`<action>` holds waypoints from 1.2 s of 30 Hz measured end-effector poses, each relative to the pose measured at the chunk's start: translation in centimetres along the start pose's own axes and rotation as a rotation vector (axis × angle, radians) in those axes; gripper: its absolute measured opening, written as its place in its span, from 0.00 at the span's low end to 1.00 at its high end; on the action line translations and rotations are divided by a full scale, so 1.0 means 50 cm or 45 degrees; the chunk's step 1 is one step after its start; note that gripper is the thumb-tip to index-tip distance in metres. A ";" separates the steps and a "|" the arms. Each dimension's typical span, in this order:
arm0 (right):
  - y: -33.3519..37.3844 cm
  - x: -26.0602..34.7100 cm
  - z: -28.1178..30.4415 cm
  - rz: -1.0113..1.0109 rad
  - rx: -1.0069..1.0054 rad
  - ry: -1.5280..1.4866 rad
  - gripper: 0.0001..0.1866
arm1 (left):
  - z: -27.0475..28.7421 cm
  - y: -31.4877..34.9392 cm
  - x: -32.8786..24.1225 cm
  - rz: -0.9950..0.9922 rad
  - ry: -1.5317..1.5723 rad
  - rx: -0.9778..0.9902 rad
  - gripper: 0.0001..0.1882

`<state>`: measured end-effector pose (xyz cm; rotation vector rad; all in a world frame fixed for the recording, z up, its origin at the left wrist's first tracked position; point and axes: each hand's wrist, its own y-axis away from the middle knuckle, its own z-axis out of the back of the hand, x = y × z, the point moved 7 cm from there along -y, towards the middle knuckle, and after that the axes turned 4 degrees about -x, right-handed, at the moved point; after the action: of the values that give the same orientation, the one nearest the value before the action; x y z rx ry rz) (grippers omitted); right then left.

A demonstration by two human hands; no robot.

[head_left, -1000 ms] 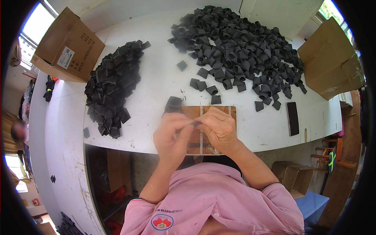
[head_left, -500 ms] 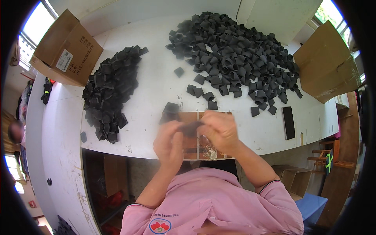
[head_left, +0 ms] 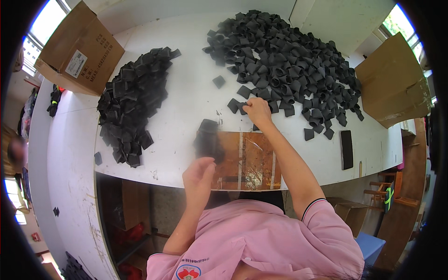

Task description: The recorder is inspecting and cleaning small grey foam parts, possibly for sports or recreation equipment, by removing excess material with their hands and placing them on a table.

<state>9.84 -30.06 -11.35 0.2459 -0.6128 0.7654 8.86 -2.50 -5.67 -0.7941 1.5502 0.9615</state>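
Note:
My right hand (head_left: pixel 258 111) reaches over the white table, thumb and fingers pinched on a short black sleeve (head_left: pixel 242 108) at the near edge of the large pile. Close to my body, my left hand (head_left: pixel 198 176) has its fingers loosely curled and the thumb apart, with nothing visible in it. Just beyond its fingertips is a motion-blurred black piece (head_left: pixel 208 147), which looks free of the hand. Another flat black piece (head_left: pixel 208 125) lies behind that one. Between my arms, a brown board (head_left: pixel 255 156) with pale strips sits at the table's front edge.
A large pile of black sleeves (head_left: pixel 280 60) covers the far right, and a pile of flat black pieces (head_left: pixel 133 102) the left. Cardboard boxes stand at left (head_left: pixel 79 51) and right (head_left: pixel 394 81). A dark phone (head_left: pixel 346 149) lies near the right front edge.
Both hands were together over the board around a dark piece. My right hand has moved away to the pile and gripped a sleeve; the left has drawn slightly nearer, the blurred piece beyond it.

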 end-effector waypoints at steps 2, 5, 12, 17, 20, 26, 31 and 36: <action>0.011 -0.025 0.022 -0.063 0.022 -0.385 0.10 | 0.007 0.004 -0.006 -0.017 -0.019 -0.061 0.07; 0.075 -0.007 0.070 -0.272 0.172 -1.119 0.10 | 0.005 0.020 -0.023 -0.187 -0.056 -0.123 0.06; 0.251 0.050 0.148 -0.373 0.522 -1.815 0.09 | -0.084 0.105 -0.148 -0.927 -0.388 0.129 0.07; 0.333 0.097 0.187 -0.337 0.550 -1.812 0.09 | -0.138 0.137 -0.234 -1.114 -0.517 0.202 0.17; 0.363 0.116 0.194 -0.242 0.620 -1.794 0.11 | -0.168 0.141 -0.257 -1.041 -0.625 0.277 0.19; 0.405 0.154 0.175 -0.378 0.871 -2.190 0.11 | -0.162 0.159 -0.248 -1.214 -0.621 0.292 0.06; 0.386 0.150 0.191 -0.120 0.515 -1.594 0.17 | -0.094 0.123 -0.250 -0.839 -0.414 -0.136 0.04; 0.376 0.137 0.205 -0.137 0.392 -1.541 0.17 | -0.069 0.062 -0.255 -0.775 -0.103 -0.189 0.02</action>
<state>-4.06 -17.24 0.82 1.0530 -1.6007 0.5420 6.94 -4.25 7.64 -1.2256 1.0709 0.6463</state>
